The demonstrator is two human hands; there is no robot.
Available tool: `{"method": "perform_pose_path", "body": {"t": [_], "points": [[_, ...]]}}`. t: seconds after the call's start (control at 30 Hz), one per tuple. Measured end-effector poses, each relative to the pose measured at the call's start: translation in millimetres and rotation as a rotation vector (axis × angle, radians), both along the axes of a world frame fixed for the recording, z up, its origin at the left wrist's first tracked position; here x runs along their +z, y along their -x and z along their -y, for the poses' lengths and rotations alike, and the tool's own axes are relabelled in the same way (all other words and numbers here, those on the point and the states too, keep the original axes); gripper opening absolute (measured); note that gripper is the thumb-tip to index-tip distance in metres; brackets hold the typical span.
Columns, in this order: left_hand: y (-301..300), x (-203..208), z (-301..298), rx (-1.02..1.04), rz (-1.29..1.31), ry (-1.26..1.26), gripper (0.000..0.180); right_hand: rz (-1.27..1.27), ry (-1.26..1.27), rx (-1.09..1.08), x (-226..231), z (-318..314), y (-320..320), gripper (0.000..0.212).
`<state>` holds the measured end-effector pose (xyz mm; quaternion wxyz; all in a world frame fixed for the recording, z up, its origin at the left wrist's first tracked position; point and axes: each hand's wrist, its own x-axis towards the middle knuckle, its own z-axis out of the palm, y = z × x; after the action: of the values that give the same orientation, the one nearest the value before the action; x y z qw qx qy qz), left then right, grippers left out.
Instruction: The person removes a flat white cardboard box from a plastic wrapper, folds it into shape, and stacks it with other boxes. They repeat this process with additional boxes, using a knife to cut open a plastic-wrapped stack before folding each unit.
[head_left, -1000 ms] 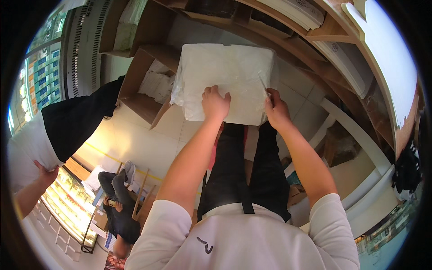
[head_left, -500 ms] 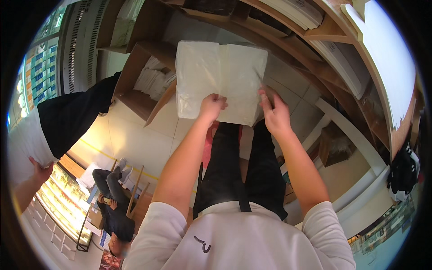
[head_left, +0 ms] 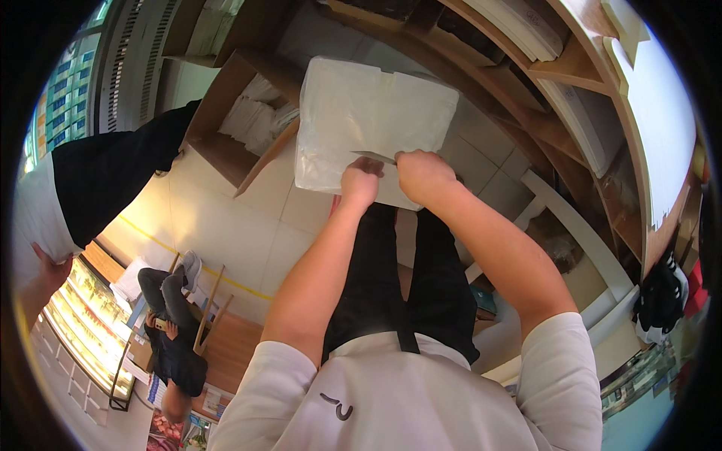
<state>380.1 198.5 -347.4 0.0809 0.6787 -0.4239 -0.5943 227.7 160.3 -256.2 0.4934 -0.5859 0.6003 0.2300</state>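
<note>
An open carton [head_left: 267,159] of white packets [head_left: 256,119] stands left of the pack [head_left: 342,113], its flap reaching close to the pack's edge; wooden shelves [head_left: 571,69] curve along the right. A bystander's black trousers [head_left: 124,165] stretch toward the carton. The pack sits ahead of the person's legs [head_left: 370,263]: boxy, white, in creased, shiny film. The right hand [head_left: 423,176] is clenched round a knife [head_left: 374,156], its thin metal blade pointing left, close to the left hand [head_left: 362,183]. That hand's fingers curl at the pack; whether they pinch film, I cannot tell.
</note>
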Motion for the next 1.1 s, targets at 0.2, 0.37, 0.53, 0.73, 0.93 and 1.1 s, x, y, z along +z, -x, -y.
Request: {"method": "perform_pose_path", "body": {"t": [0.2,0.37,0.53,0.73,0.93,1.1], "points": [[5.4,34.9,-14.8,0.057,-0.009,-0.012,0.021,0.036,0.055,-0.209,-14.5,-4.0,5.7,0.023],[-11.5,37.6,-14.3,-0.061,-0.144,-0.028,0.027,0.129,0.150,-0.530,8.9,-34.9,33.2,0.028],[0.8,46.6,8.5,0.011,-0.181,-0.197,0.027,0.131,0.144,-0.541,21.9,-48.5,36.6,0.027],[2.9,60.9,-1.7,-0.232,-0.066,-0.007,0.024,0.002,0.097,-0.310,-20.1,-36.6,24.1,0.025],[-26.1,66.6,-55.0,-0.182,-0.228,0.045,0.024,0.009,0.111,-0.686,-38.6,-32.2,43.8,0.029],[-20.0,63.7,-43.4,0.046,-0.302,-0.066,0.024,0.239,0.055,-0.638,14.9,-47.1,35.6,0.030]]}}
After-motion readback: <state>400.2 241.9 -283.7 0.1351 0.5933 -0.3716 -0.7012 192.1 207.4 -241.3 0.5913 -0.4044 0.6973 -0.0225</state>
